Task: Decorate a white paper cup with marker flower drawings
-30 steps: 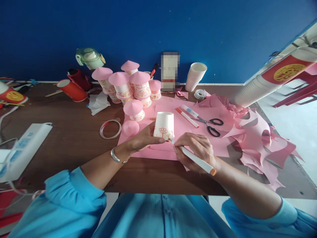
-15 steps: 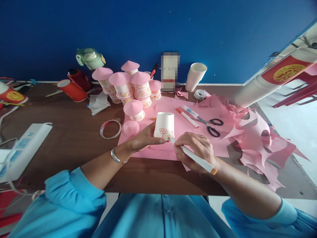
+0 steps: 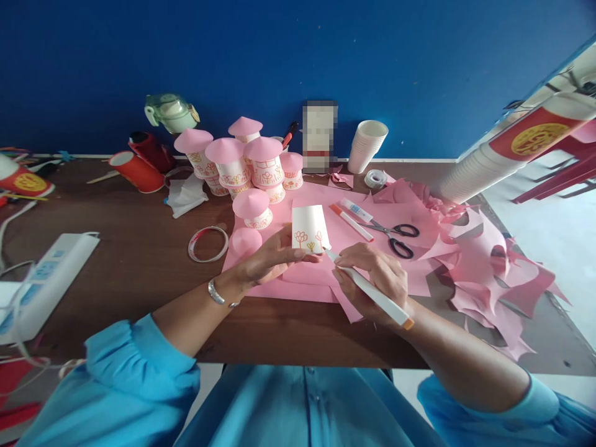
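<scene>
My left hand (image 3: 270,257) grips an upside-down white paper cup (image 3: 309,228) with small flowers drawn near its rim. It holds the cup slightly lifted and tilted over a pink paper sheet (image 3: 298,279). My right hand (image 3: 372,276) is closed round a white marker with an orange end (image 3: 372,293). The marker's tip sits just right of the cup's lower edge, barely apart from it.
Finished cups with pink cone roofs (image 3: 242,167) cluster behind. Scissors (image 3: 395,236), an orange pen (image 3: 351,221) and a glue tube (image 3: 356,210) lie on the pink sheet. There is a tape ring (image 3: 208,243) at left, a white cup stack (image 3: 367,146) at the back, and pink scraps (image 3: 488,261) at right.
The left hand has lifted and turned the cup, so other flowers face me. The marker tip has come off the cup and the right hand shifted slightly right.
</scene>
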### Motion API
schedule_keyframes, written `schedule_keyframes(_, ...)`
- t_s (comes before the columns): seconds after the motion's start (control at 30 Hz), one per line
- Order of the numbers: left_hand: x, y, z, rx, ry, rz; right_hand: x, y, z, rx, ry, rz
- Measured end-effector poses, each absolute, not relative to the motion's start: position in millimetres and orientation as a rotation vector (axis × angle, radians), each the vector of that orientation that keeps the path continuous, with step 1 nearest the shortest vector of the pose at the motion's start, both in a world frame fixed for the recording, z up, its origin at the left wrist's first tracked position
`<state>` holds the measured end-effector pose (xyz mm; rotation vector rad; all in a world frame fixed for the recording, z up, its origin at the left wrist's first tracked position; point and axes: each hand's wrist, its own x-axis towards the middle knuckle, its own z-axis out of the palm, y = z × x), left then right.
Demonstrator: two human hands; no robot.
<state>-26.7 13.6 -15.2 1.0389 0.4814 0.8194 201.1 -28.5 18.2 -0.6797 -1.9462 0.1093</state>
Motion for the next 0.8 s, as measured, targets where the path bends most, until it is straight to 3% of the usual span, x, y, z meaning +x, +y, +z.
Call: schedule_keyframes(0.8,-22.2,11.8,-10.4,1.038,0.498,0.799,200.2,-26.8,13.2,-0.666,-1.951,0.102)
